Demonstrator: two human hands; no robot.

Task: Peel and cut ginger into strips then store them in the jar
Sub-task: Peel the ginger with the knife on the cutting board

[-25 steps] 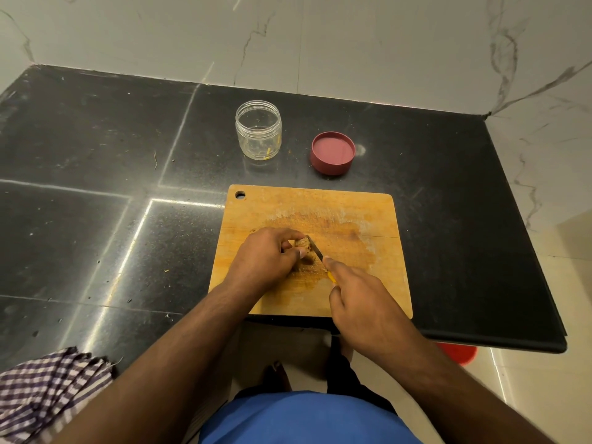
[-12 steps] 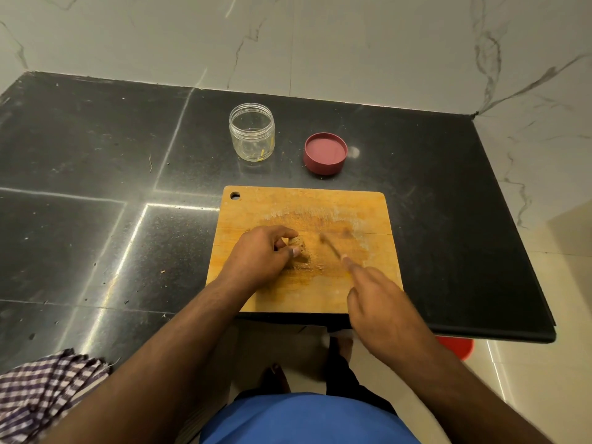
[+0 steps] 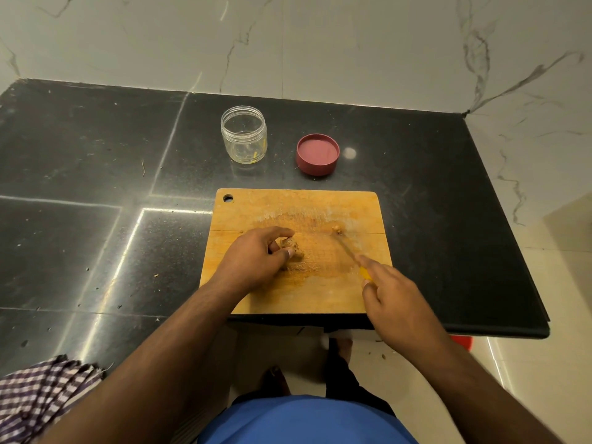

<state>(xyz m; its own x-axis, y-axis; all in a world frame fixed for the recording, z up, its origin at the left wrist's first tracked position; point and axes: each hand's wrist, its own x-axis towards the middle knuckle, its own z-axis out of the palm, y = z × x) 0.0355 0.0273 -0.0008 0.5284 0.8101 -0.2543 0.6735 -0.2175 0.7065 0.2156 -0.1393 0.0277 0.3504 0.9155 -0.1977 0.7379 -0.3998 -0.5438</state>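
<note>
Now the knife (image 3: 347, 251) is away from the ginger (image 3: 292, 245): one second ago its blade was against the piece beside the left fingers, and now the tip points to the far right part of the board (image 3: 320, 296), next to a small cut bit (image 3: 336, 228). The right hand (image 3: 389, 294) has moved to the right with it, while the left hand (image 3: 256, 259) stays at the same place on the board.

The ginger is a small brown, rough lump near the middle of the board, partly hidden under the left fingers. Around it the wood looks wet and stained. The left hand is arched over the lump and pinches it between thumb and curled fingers. The right hand is closed round the yellow handle, with the forefinger stretched along the top of the thin blade, which appears a little blurred.

Behind the board, on the black desk (image 3: 80, 187), stands the open jar (image 3: 244, 134), with only a few yellow strips at the bottom. Its red lid (image 3: 317, 154) lies just to the right, well apart from the jar. A checked cloth (image 3: 41, 395) is at the near left corner.
</note>
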